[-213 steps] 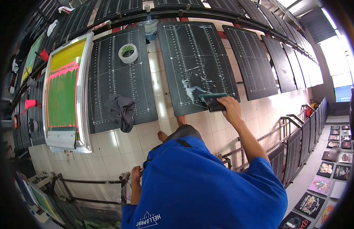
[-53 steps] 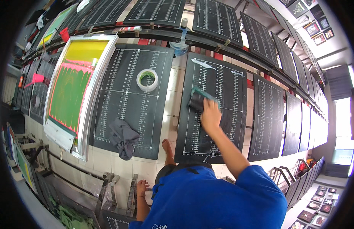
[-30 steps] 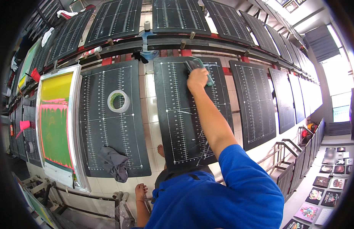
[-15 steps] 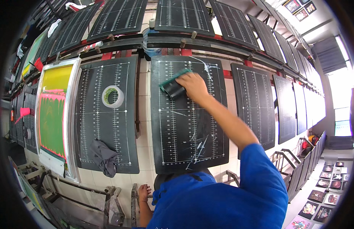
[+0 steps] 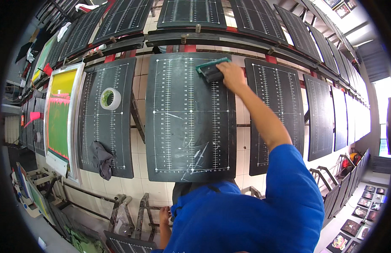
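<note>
My right hand grips a squeegee with a green edge and a dark body. The squeegee rests near the far right corner of a black printing board marked with white rulers and dots. White scuffs and smears lie on the board's near part. Low at my left side, my left hand hangs below the board's near edge. Its fingers are loosely curled and partly apart, with nothing seen in them.
The board to the left carries a roll of tape and a crumpled grey cloth. Beyond it stands a framed screen with yellow, pink and green areas. More black boards line both sides. A metal frame is near my left hand.
My right hand has moved the squeegee right and slightly farther away across the board. The white streak at the far right corner no longer shows. The view has shifted a little.
</note>
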### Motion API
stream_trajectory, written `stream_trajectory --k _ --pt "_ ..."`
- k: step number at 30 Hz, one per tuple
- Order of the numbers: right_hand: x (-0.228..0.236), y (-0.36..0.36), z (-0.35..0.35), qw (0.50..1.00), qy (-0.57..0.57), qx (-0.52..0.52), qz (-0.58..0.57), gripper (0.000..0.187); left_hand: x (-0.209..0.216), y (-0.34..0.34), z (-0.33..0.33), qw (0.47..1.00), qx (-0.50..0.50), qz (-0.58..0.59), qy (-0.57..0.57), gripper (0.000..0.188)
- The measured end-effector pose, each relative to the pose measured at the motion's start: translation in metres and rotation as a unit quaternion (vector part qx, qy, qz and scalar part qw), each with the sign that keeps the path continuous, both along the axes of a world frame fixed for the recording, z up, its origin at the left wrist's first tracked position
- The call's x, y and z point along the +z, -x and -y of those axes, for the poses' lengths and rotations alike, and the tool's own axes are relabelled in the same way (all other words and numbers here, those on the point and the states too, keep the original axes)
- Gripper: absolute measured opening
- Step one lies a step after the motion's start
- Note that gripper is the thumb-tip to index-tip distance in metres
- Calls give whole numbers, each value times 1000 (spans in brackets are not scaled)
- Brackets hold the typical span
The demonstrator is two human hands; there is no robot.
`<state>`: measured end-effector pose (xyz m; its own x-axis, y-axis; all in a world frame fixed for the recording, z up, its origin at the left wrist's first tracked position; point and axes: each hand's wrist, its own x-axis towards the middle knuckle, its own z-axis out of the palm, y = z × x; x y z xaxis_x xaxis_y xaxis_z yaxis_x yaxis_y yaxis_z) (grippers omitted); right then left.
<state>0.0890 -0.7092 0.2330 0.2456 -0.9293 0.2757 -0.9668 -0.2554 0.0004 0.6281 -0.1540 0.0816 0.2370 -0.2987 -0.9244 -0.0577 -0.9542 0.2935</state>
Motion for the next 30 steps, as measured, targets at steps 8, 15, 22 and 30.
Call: stream_trajectory --k 8,15,22,30 --pt "12 -78 -152 994 -55 63 75 40 3 35 13 996 36 -11 80 28" --pt "3 8 30 999 14 -39 15 22 25 28 -20 994 44 26 96 28" --pt "4 -6 -29 996 -48 -63 29 41 -20 -29 -112 985 -113 96 93 29" --pt "26 -81 -239 990 -72 -32 119 49 -13 -77 -19 986 -98 19 134 30"
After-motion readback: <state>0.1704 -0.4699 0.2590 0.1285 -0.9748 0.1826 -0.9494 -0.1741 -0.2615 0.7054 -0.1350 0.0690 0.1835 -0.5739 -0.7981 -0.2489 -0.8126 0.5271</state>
